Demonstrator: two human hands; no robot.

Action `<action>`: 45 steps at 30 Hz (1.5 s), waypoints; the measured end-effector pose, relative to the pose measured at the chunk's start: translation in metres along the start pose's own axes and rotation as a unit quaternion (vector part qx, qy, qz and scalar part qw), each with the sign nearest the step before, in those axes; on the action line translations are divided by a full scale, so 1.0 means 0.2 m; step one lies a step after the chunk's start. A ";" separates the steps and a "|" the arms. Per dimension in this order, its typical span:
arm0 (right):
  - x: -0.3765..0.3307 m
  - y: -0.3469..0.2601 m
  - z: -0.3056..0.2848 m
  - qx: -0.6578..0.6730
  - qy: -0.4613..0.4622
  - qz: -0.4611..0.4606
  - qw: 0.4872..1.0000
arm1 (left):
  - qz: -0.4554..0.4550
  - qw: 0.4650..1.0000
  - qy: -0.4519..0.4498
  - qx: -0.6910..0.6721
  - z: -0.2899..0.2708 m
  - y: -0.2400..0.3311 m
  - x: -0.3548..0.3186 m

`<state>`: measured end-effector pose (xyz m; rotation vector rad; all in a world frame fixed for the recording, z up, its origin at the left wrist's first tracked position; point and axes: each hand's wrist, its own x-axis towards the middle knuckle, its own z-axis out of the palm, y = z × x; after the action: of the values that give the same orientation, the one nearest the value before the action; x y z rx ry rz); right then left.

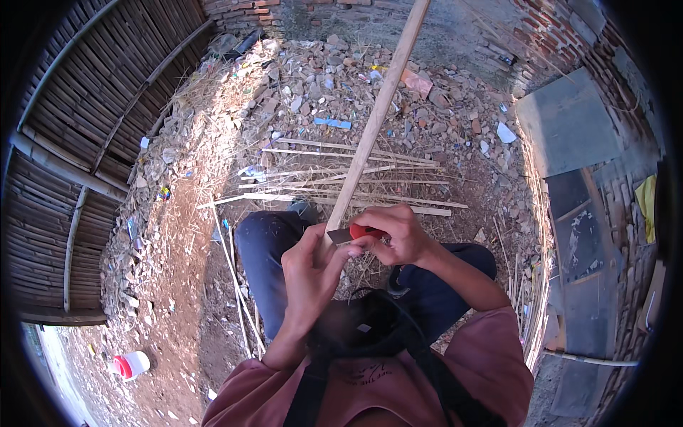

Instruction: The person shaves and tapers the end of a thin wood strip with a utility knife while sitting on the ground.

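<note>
Bamboo strip [375, 117] ran from the lap up and away over rubble. Left hand [311, 274] was closed around its near end; right hand [398, 235] gripped a red-handled knife [353, 233], blade against the strip. Split slats [341, 181] lay beyond the knees.

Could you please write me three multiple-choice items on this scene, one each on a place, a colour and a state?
1. Where does the white jar with a red lid lie?
A lower left ground
B on the lap
C upper right

2. What colour is the knife handle?
A blue
B red
C yellow

3. How is the long bamboo strip held?
A lying loose
B snapped apart
C gripped by the left hand

A: it lies on the dirt, lower left.
B: red shows in the right hand.
C: the fingers wrap its lower end.
</note>
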<state>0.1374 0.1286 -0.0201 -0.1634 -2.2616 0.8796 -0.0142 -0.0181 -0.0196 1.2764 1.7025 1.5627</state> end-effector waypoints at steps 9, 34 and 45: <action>-0.01 0.00 0.03 -0.063 0.042 -0.019 0.997 | 0.005 0.997 0.044 0.059 0.02 0.00 0.02; 0.08 0.00 -0.11 -0.151 0.188 0.062 0.968 | -0.033 0.995 0.041 0.085 0.05 0.06 -0.03; 0.04 -0.02 -0.07 -0.121 0.089 -0.004 0.989 | -0.019 1.000 0.008 0.011 0.02 0.01 -0.02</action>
<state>0.1419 0.1363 -0.0054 -0.3299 -2.1926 0.5595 -0.0085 -0.0199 -0.0197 1.2372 1.7479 1.5409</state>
